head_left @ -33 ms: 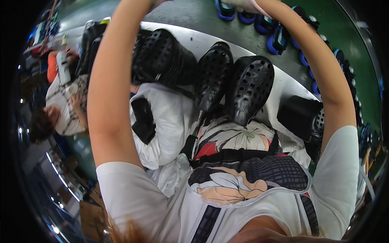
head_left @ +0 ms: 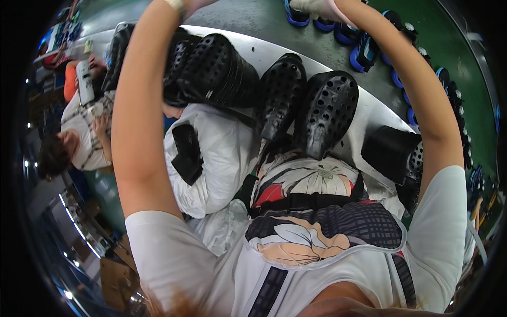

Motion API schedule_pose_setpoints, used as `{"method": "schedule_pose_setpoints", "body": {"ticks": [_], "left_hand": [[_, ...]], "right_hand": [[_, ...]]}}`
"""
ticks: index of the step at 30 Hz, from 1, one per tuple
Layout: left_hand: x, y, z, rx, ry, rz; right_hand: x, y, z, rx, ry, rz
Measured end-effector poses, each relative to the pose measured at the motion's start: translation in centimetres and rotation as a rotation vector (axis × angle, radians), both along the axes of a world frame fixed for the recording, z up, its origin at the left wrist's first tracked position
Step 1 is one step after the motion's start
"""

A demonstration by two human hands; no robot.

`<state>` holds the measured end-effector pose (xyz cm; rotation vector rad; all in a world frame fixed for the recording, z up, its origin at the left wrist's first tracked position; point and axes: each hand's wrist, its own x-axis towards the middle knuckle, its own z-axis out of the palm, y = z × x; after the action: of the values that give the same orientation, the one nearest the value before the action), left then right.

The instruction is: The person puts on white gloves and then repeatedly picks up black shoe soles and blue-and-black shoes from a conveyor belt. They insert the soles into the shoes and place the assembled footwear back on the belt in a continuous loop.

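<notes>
Left hand (head_left: 197, 5) and right hand (head_left: 322, 9) were apart at the top edge, partly cut off, grips impossible to tell | blue-soled shoes (head_left: 364, 54) lay near the right hand, upper right | perforated black clogs (head_left: 326, 108) sat along a silvery desk (head_left: 374, 103), upper centre | white bag (head_left: 222, 158), left of centre

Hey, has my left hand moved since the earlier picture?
Yes. Judged against the metal table, your left hand has shifted to the left, and more of its wrist shows.

wide round view, from head height, looking down, apron (head_left: 322, 227) close up, shiny table (head_left: 371, 105) farther off
</notes>
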<state>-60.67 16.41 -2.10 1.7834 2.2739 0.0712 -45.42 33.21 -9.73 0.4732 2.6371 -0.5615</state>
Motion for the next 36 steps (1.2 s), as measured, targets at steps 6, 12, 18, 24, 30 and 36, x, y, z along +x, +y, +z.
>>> {"method": "schedule_pose_setpoints", "body": {"ticks": [6, 12, 18, 24, 30, 36], "left_hand": [[1.2, -14.2, -3.4, 0.176, -0.383, 0.389], [2.4, -21.9, -5.3, 0.295, -0.269, 0.555], [1.1, -23.6, -8.2, 0.436, -1.167, 0.949], [1.5, -23.5, -8.9, 0.434, -1.335, 0.986], [0.3, -23.5, -12.6, 0.568, -2.341, 0.915], [0.7, -21.5, -13.0, 0.534, -2.191, 0.937]], "right_hand": [[3.6, -3.5, 0.7, -0.112, 0.031, 0.142], [3.0, -9.2, 2.1, -0.154, 0.033, 0.230], [1.5, -11.6, 2.2, -0.117, 0.025, 0.070], [0.0, -14.3, 2.9, -0.303, -0.036, -0.106], [-1.7, -15.3, 0.4, -0.635, -0.093, -0.296], [-1.9, -14.8, -0.2, -0.723, -0.188, -0.341]]}}
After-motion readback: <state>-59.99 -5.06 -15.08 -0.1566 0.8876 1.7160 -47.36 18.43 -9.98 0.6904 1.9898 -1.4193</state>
